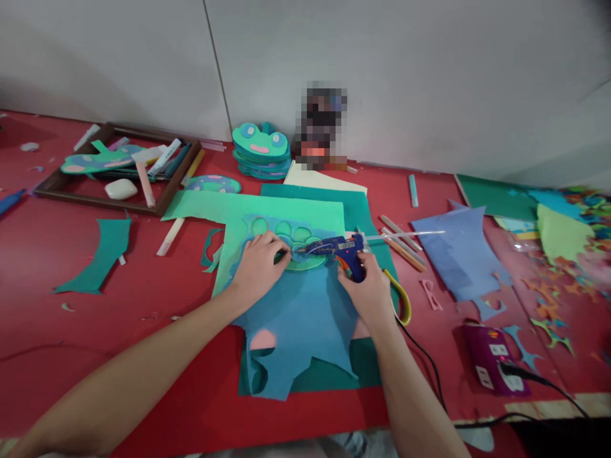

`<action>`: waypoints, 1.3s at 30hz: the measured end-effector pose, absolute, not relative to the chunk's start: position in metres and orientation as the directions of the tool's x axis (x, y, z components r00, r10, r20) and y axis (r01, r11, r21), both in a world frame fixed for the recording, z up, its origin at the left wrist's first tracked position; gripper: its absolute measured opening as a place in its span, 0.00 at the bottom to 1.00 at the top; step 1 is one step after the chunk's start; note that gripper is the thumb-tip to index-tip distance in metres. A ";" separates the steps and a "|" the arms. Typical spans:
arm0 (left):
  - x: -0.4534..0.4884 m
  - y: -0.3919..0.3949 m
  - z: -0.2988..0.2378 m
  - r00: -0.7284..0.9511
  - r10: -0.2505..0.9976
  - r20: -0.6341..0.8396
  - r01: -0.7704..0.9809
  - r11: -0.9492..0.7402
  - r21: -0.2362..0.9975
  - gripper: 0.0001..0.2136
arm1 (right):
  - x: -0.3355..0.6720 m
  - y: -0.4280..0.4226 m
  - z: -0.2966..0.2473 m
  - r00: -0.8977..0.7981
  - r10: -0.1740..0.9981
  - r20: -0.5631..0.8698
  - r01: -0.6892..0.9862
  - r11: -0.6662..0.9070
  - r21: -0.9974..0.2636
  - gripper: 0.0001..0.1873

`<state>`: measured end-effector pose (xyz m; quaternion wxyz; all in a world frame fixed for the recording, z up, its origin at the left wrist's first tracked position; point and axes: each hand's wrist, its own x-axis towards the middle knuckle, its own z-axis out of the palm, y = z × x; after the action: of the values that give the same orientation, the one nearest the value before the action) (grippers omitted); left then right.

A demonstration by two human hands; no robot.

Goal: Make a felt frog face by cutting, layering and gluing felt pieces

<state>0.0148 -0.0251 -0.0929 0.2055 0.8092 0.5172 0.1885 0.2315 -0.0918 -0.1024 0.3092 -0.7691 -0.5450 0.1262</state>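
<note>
My right hand (370, 286) grips a blue hot glue gun (351, 247) by its handle, the nozzle aimed left. A clear glue stick (405, 235) sticks out of its rear. The tip is just above a green frog-shaped cutout (305, 262), partly covered by the gun. At the cutout's left side, my left hand (261, 264) is closed with its fingertips together; whatever is between them is too small to make out. Beneath lie a blue felt sheet (305, 318) with cut edges, a light green sheet (286, 207) and a dark green sheet (334, 372).
Stacked frog faces (260, 149) lean near the wall. A brown frame (100, 202) with markers stands left. Yellow-handled scissors (401, 299) lie beside my right wrist. The gun's black cord (424, 356) runs near a purple power socket (494, 359). Felt scraps (548, 296) cover the right side.
</note>
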 end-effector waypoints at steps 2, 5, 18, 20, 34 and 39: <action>0.015 -0.026 -0.092 0.399 0.912 0.091 0.765 -0.386 0.516 0.05 | 0.232 -0.092 -0.103 0.370 0.916 0.154 0.762 -0.205 -0.614 0.22; 0.015 -0.026 -0.090 0.405 0.911 0.082 0.771 -0.388 0.506 0.05 | 0.233 -0.092 -0.103 0.365 0.917 0.160 0.764 -0.197 -0.615 0.22; 0.016 -0.025 -0.092 0.414 0.907 0.078 0.772 -0.395 0.497 0.06 | 0.234 -0.092 -0.102 0.347 0.929 0.130 0.749 -0.191 -0.635 0.22; 0.016 -0.025 -0.092 0.415 0.906 0.078 0.771 -0.396 0.499 0.06 | 0.235 -0.092 -0.103 0.345 0.928 0.139 0.748 -0.183 -0.637 0.22; 0.016 -0.025 -0.092 0.406 0.910 0.084 0.770 -0.390 0.504 0.05 | 0.240 -0.096 -0.095 0.307 0.946 0.104 0.758 -0.177 -0.628 0.18; 0.016 -0.025 -0.091 0.403 0.911 0.088 0.772 -0.390 0.502 0.05 | 0.243 -0.096 -0.093 0.319 0.942 0.105 0.758 -0.187 -0.625 0.19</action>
<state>0.0157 -0.0247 -0.0909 0.1954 0.8144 0.5166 0.1778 0.2430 -0.0964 -0.0926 0.2994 -0.7548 -0.5630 0.1540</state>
